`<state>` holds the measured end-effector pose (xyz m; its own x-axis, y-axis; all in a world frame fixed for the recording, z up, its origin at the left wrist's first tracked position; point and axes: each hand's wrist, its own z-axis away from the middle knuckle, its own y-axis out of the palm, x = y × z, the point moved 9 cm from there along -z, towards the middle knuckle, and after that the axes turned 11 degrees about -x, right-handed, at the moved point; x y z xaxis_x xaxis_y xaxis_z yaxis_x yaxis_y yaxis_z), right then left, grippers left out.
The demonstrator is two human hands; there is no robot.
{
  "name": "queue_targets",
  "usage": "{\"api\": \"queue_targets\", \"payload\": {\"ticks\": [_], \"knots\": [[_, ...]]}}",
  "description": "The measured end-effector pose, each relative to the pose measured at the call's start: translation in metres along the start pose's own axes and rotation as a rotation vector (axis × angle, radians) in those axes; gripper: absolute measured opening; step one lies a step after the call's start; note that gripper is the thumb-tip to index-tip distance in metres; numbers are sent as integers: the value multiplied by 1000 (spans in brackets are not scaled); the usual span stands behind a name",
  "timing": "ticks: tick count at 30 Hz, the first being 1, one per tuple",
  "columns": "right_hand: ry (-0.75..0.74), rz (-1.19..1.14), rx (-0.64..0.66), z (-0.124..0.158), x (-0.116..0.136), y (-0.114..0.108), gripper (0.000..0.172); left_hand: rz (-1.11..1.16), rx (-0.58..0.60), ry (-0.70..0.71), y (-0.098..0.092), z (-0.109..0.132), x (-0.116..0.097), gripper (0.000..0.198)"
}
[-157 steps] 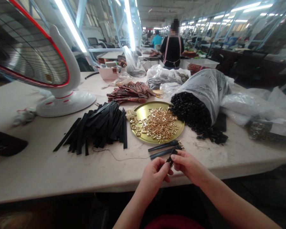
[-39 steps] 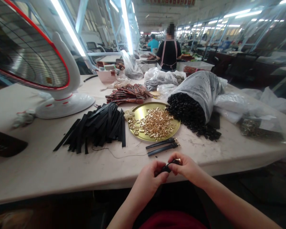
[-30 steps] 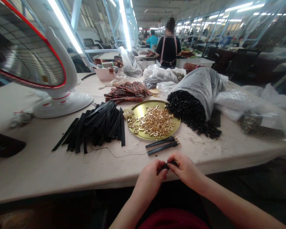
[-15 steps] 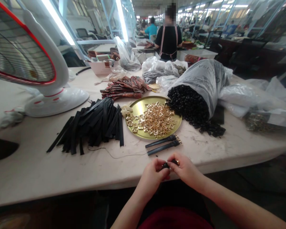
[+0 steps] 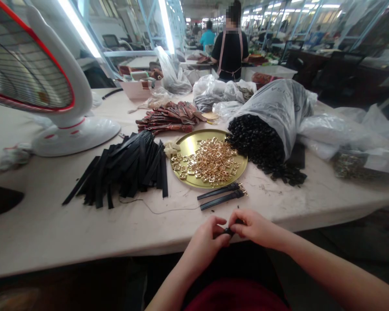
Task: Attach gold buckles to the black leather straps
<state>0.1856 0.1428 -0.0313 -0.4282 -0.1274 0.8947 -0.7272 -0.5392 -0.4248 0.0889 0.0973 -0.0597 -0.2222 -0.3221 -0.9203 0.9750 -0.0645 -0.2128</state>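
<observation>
My left hand point(image 5: 207, 238) and my right hand point(image 5: 254, 226) meet at the near edge of the table point(image 5: 52, 229). Both pinch a small black strap point(image 5: 228, 231), mostly hidden by the fingers. Just beyond them lie two black straps with gold buckles point(image 5: 221, 196). Farther back sits a round gold tray point(image 5: 188, 149) heaped with gold buckles point(image 5: 212, 162). A pile of loose black straps point(image 5: 129, 166) lies to its left.
A white and red fan point(image 5: 52, 90) stands at the left. A grey bag spilling small black loops point(image 5: 262, 144) lies right of the tray. Brown straps point(image 5: 171, 119), plastic bags point(image 5: 337, 138) and a pink box point(image 5: 138, 88) sit behind. A person in a black top point(image 5: 230, 47) stands far back.
Over the last seconds my hands stayed together at the table edge, working the black strap; the view tilted slightly downward. The gold buckle seen between my fingers earlier is now hidden.
</observation>
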Motion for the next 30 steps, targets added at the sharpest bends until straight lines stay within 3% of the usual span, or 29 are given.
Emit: {"api": "queue_targets", "payload": {"ticks": [4, 7, 15, 17, 20, 23, 30], "knots": [[86, -133, -68, 3, -9, 3, 4, 111, 69, -111, 1, 6, 4, 21], [76, -133, -76, 6, -7, 4, 4, 165, 43, -152, 2, 10, 6, 18], [-142, 118, 26, 19, 20, 0, 6, 138, 3, -123, 9, 14, 9, 18], [-113, 74, -13, 18, 16, -1, 4, 128, -7, -106, 7, 14, 3, 17], [43, -102, -151, 14, -2, -4, 6, 155, -24, -52, 3, 12, -9, 15], [151, -262, -178, 12, -15, 4, 14, 151, -47, -8, -1, 10, -13, 12], [78, -134, -208, 11, -10, 4, 10, 93, -77, -4, 2, 3, 2, 14]]}}
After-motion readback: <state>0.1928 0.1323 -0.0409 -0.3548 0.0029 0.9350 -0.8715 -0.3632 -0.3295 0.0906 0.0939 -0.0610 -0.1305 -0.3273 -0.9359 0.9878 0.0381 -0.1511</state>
